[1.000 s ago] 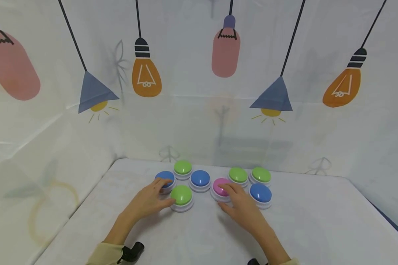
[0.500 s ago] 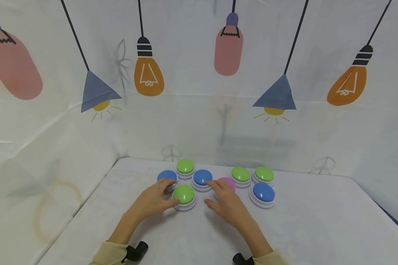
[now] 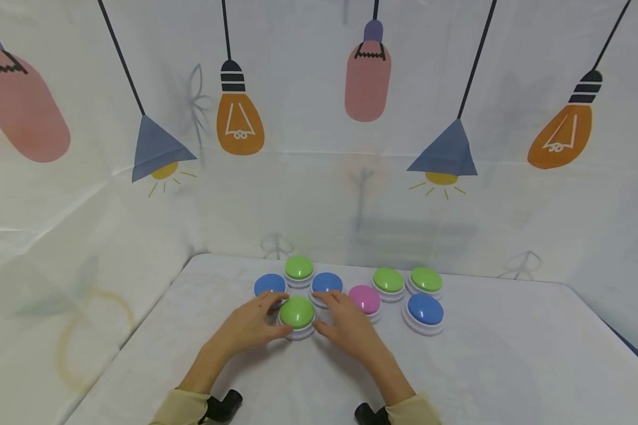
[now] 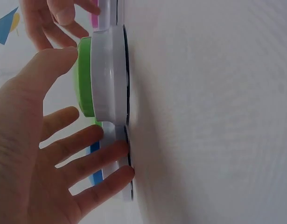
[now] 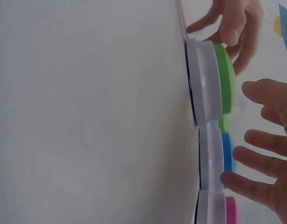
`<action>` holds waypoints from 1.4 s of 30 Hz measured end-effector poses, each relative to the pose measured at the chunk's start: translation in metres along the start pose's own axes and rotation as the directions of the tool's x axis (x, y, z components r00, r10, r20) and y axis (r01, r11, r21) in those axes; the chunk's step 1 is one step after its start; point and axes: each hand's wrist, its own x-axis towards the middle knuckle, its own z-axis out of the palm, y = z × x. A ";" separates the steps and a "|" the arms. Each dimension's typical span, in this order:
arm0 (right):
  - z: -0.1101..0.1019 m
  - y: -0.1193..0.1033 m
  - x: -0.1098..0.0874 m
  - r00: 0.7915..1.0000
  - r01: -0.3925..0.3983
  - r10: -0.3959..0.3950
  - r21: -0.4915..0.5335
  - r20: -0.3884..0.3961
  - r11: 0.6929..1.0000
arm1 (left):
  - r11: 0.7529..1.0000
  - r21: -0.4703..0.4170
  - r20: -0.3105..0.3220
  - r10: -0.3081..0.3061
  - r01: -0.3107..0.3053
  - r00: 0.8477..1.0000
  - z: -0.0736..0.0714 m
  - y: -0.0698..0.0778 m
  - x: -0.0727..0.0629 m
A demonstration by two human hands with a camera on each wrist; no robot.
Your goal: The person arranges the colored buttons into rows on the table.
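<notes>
In the head view, a green push button (image 3: 296,313) on a white base sits between my two hands. My left hand (image 3: 251,323) is at its left side, fingers spread and thumb tip right at the green dome, as the left wrist view shows. On the other side my right hand (image 3: 353,330) hovers with fingers apart; in the right wrist view its thumb (image 5: 264,91) stands off the dome. Behind the left fingers is a blue button (image 3: 270,284), partly covered. Another blue button (image 3: 326,282) lies just past the right fingertips, and a pink button (image 3: 365,299) beside that hand.
A third blue button (image 3: 425,309) stands at the right, with two more green ones, such as this green button (image 3: 388,280), behind it. One green button (image 3: 299,268) is at the back left. The white table (image 3: 510,354) meets a lamp-printed cloth backdrop (image 3: 308,195).
My right hand has moved left, from the pink button past the blue one to the front green button's right side. My left hand has shifted slightly right, nearer that green button.
</notes>
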 end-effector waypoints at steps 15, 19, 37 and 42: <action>0.015 -0.003 0.013 0.992 -0.024 0.022 0.016 0.125 1.000 | 0.999 0.033 0.028 0.031 -0.032 0.999 0.004 0.004 0.003; 0.017 -0.004 0.012 0.992 -0.017 0.018 -0.010 0.121 1.000 | 0.998 0.043 0.026 0.041 -0.042 0.999 0.005 0.005 0.005; 0.018 -0.010 0.011 0.988 -0.045 0.043 0.008 0.147 0.999 | 0.999 0.017 0.040 0.043 -0.044 0.998 0.002 0.006 0.005; 0.018 -0.015 0.008 0.984 -0.065 0.059 0.035 0.171 0.997 | 0.998 -0.045 0.104 0.037 -0.032 0.994 -0.003 0.005 0.005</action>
